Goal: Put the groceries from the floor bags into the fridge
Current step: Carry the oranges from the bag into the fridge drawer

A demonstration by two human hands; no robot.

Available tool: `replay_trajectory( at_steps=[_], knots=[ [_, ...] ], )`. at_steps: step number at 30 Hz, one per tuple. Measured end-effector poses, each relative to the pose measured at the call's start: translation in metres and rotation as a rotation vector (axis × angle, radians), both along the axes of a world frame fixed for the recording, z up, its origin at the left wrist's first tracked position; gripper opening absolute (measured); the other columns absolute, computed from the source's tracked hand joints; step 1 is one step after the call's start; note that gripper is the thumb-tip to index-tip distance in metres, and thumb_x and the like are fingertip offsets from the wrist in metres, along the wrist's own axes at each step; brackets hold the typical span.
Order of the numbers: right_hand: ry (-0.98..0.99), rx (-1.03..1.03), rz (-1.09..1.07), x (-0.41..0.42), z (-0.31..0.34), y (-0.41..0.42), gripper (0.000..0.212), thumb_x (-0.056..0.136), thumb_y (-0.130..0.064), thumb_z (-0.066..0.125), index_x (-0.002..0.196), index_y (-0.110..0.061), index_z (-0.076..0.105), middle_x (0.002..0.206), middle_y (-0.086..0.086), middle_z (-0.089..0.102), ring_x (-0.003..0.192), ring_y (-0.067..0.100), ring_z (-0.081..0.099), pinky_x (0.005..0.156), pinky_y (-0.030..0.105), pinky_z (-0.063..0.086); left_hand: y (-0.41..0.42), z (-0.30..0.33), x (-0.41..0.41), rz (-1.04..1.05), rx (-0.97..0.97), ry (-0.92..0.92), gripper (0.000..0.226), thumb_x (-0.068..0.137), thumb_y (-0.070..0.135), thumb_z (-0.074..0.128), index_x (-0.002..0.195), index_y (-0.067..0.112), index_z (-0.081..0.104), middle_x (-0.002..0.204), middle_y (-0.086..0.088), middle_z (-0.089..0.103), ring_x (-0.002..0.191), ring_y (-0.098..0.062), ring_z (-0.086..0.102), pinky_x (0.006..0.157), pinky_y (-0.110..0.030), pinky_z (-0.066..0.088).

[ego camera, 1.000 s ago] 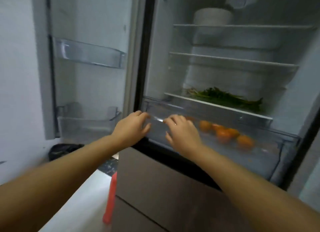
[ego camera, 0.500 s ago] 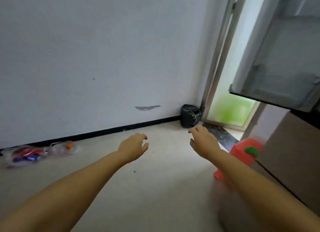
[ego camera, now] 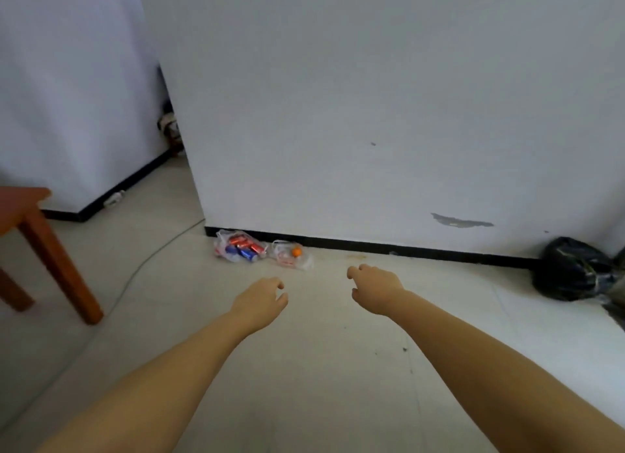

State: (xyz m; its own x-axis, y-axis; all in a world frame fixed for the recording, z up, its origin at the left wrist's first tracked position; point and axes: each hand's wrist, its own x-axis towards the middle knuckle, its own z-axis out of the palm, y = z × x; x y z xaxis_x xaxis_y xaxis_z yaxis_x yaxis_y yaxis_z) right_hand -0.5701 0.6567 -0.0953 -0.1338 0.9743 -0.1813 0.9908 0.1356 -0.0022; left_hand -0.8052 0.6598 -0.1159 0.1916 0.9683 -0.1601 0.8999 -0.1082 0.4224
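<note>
Two clear plastic bags lie on the floor against the wall's black skirting. The left bag (ego camera: 238, 248) holds several red and blue cans. The right bag (ego camera: 292, 255) holds an orange fruit (ego camera: 296, 251). My left hand (ego camera: 262, 298) and my right hand (ego camera: 375, 285) reach forward above the pale tiled floor, short of the bags, with fingers loosely curled and nothing in them. The fridge is out of view.
A brown wooden table (ego camera: 32, 236) stands at the left. A thin cable (ego camera: 148, 254) runs across the floor near the wall corner. A black rubbish bag (ego camera: 575, 270) sits by the wall at the right.
The view has swung left from the open fridge to the floor and wall, bringing both bags toward the middle. Both hands left the fridge drawer and stay empty.
</note>
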Motion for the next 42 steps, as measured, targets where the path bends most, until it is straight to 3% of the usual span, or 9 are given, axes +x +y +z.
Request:
replay_trajectory(
  at_steps=[12,20,25,33,38,42],
  knots=[
    [0.060,-0.178,0.036,-0.034,-0.060,0.251,0.037,0.096,-0.024,0.042,0.132,-0.019,0.042,0.129,0.005,0.051,0.110,0.025,0.056,0.081,0.030,0.042,0.227,-0.025,-0.047,0.102,-0.096,0.000,0.033,0.094,0.028,0.046,0.122,0.013,0.054,0.119,-0.010,0.058,0.106,-0.026,0.056,0.089,-0.033,0.045],
    [0.071,-0.268,0.167,-0.090,-0.082,0.393,0.037,0.096,-0.026,0.043,0.133,-0.020,0.042,0.130,0.006,0.050,0.112,0.026,0.055,0.087,0.034,0.044,0.358,-0.059,-0.088,0.178,-0.201,0.022,0.033,0.094,0.030,0.046,0.123,0.014,0.054,0.122,-0.008,0.057,0.111,-0.024,0.055,0.093,-0.033,0.043],
    [0.084,-0.320,0.111,-0.101,-0.117,0.497,0.037,0.096,-0.023,0.042,0.132,-0.020,0.043,0.132,0.006,0.050,0.115,0.026,0.053,0.088,0.033,0.042,0.474,-0.088,-0.101,0.101,-0.216,0.013,0.030,0.095,0.029,0.046,0.119,0.014,0.056,0.119,-0.007,0.060,0.105,-0.021,0.058,0.089,-0.031,0.044],
    [0.229,-0.414,-0.177,-0.094,-0.148,0.631,0.037,0.097,-0.027,0.042,0.132,-0.019,0.044,0.130,0.005,0.052,0.113,0.023,0.054,0.094,0.033,0.046,0.672,-0.107,-0.112,-0.087,-0.296,0.112,0.026,0.093,0.028,0.045,0.106,0.012,0.061,0.103,-0.007,0.064,0.093,-0.025,0.062,0.078,-0.033,0.049],
    [0.271,-0.492,-0.270,-0.075,-0.187,0.692,0.035,0.097,-0.029,0.042,0.131,-0.021,0.045,0.128,0.003,0.053,0.111,0.021,0.055,0.094,0.030,0.046,0.750,-0.138,-0.070,-0.234,-0.347,0.098,0.027,0.094,0.029,0.044,0.112,0.014,0.058,0.112,-0.005,0.061,0.098,-0.022,0.060,0.081,-0.033,0.047],
    [0.290,-0.517,-0.294,-0.059,-0.240,0.762,0.035,0.096,-0.029,0.044,0.130,-0.021,0.046,0.127,0.002,0.054,0.110,0.020,0.056,0.092,0.028,0.045,0.808,-0.200,-0.041,-0.322,-0.369,0.082,0.031,0.096,0.028,0.042,0.121,0.015,0.054,0.123,-0.006,0.056,0.106,-0.021,0.057,0.086,-0.031,0.046]
  ],
)
